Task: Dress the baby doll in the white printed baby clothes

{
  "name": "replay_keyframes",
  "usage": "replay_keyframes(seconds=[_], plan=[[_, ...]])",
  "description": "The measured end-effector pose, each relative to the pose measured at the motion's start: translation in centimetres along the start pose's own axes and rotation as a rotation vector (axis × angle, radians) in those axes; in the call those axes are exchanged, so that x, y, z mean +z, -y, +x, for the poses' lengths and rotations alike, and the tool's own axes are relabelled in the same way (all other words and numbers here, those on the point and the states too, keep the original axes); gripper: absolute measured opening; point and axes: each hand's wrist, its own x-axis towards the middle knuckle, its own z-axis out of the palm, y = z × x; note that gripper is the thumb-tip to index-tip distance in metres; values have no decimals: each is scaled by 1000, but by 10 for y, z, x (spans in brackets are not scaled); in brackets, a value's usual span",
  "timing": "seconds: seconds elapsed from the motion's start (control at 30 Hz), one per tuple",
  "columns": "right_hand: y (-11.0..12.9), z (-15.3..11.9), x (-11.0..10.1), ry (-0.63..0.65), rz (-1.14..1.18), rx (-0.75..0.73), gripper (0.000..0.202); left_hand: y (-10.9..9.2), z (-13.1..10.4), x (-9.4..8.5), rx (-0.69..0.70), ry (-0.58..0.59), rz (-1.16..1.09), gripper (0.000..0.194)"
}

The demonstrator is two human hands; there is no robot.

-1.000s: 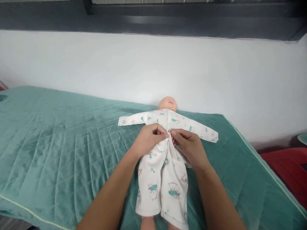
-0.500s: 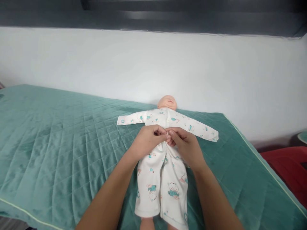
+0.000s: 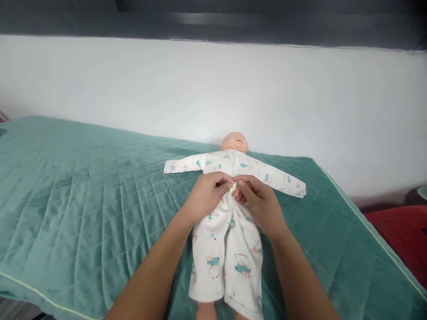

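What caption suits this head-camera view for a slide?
Left hand and right hand pinch the white clothes of a doll on a green quilt.

- An indoor room with the look of a bedroom or a childcare practice room; the close, cropped view does not settle which.
- A teal-green, quilted, velvety cover with pale piping [image 3: 100,186] spreads over a broad, flat, bed-like surface.
- On it lies a pink, bald, smooth-headed baby doll [image 3: 234,142] in soft white clothing printed with teal and pink cartoon animals [image 3: 208,249], which suggests nursery surroundings.
- A plain, smooth white wall [image 3: 200,89] runs behind the cover, below a long, dark grey band [image 3: 233,21].
- A smooth, bright red object [image 3: 396,226] stands beside the cover, cut off at the right edge.
- Grey flooring [image 3: 13,309] shows at lower left.
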Motion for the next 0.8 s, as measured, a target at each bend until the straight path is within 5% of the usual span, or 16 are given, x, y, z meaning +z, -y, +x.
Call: replay_keyframes(seconds=[0.57,0.8], plan=[[1,-1,1,6,24,-4,24,3,-1,3,-33,4,-23,14],[-2,-1,3,-36,53,15,24,8,0,-2,-36,34,-256,11]])
